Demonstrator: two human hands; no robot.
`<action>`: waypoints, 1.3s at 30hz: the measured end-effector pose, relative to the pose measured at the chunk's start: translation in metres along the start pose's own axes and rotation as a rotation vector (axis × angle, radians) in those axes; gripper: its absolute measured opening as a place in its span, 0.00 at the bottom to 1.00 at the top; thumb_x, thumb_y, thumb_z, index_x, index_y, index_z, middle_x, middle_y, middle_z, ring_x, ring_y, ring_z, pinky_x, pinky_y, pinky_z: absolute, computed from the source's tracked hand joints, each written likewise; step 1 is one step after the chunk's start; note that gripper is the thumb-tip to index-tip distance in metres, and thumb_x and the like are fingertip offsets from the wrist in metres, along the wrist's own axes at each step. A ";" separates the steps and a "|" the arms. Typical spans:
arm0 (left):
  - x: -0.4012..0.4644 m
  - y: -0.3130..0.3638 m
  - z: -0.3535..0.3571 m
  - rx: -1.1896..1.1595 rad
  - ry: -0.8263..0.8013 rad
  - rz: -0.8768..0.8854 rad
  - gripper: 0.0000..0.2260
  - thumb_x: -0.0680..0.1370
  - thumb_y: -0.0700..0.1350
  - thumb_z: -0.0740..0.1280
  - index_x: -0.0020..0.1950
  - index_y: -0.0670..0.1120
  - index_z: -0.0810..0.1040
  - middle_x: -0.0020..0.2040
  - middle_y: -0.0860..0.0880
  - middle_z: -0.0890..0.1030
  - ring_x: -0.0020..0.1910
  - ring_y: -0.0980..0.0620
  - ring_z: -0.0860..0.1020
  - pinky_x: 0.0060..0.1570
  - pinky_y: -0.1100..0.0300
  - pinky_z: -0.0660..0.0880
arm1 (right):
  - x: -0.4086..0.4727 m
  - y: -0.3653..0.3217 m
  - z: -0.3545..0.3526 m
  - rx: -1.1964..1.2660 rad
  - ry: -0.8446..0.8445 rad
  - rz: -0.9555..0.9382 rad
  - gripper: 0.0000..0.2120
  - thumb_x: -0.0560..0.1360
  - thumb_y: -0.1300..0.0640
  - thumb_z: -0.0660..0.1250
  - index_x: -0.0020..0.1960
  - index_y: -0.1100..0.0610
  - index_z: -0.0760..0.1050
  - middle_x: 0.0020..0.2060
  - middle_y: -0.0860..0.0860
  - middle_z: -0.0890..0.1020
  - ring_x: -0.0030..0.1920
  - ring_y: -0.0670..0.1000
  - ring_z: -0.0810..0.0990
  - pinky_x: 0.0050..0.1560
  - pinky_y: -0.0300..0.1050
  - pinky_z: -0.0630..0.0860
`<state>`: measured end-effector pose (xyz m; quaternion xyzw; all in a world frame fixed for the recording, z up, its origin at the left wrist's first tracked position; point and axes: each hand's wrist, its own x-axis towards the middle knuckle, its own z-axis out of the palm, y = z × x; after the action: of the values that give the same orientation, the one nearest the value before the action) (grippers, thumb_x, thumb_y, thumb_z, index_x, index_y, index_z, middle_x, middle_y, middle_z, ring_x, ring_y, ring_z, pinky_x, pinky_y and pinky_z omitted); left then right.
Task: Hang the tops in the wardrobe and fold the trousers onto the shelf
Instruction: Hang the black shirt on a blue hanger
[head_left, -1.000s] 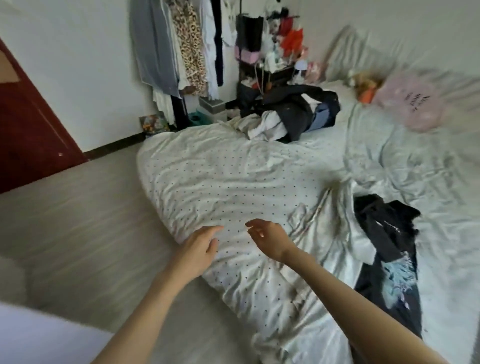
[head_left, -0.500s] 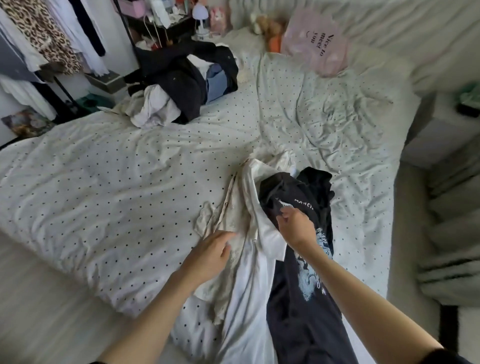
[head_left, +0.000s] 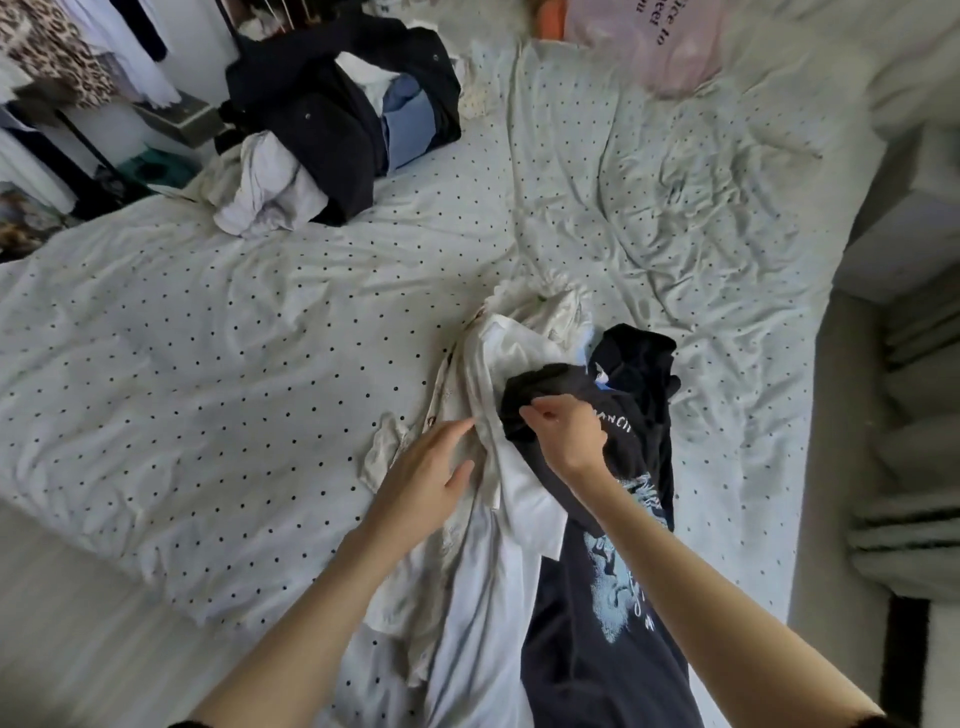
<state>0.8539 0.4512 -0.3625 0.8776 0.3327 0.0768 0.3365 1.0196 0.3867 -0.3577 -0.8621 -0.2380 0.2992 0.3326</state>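
1. While the right hand (head_left: 563, 434) pinched the black tee (head_left: 597, 649) near its collar, that tee lay on the bed (head_left: 208, 389) beside a white top (head_left: 493, 597).
2. Left hand (head_left: 426, 480) rested flat on the white top, fingers straight.
3. Dark clothes pile (head_left: 332, 119) sat well apart at the bed's far side.

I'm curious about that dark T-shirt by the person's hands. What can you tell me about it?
The dark T-shirt looks like soft navy or black cotton, with a pale blue graphic and white lettering on the front. It lies crumpled lengthwise on the dotted bed cover, beside and partly over a white garment. The right hand pinches the bunched fabric near its top.
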 end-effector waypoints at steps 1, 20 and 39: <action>0.004 0.005 0.003 -0.016 -0.004 0.002 0.24 0.79 0.45 0.65 0.73 0.45 0.63 0.70 0.50 0.68 0.68 0.53 0.68 0.64 0.67 0.61 | -0.012 0.004 -0.001 0.012 -0.025 -0.046 0.11 0.75 0.54 0.68 0.34 0.53 0.79 0.42 0.50 0.78 0.53 0.56 0.77 0.55 0.52 0.70; -0.037 0.003 -0.039 -0.266 0.071 -0.039 0.06 0.75 0.33 0.67 0.45 0.43 0.79 0.35 0.56 0.76 0.36 0.66 0.75 0.37 0.73 0.68 | -0.026 0.035 -0.028 -0.698 -0.209 -0.517 0.15 0.76 0.50 0.65 0.62 0.47 0.76 0.70 0.45 0.68 0.74 0.49 0.58 0.68 0.56 0.53; -0.303 -0.101 -0.238 -0.413 0.862 -0.341 0.06 0.75 0.37 0.68 0.48 0.47 0.80 0.43 0.49 0.82 0.41 0.55 0.78 0.41 0.72 0.72 | -0.282 -0.247 0.090 -0.412 -0.743 -0.904 0.23 0.72 0.56 0.72 0.29 0.60 0.60 0.27 0.54 0.60 0.30 0.49 0.58 0.33 0.41 0.58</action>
<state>0.4825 0.4429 -0.2190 0.6145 0.5577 0.4401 0.3429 0.7072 0.4175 -0.1341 -0.5607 -0.7323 0.3569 0.1479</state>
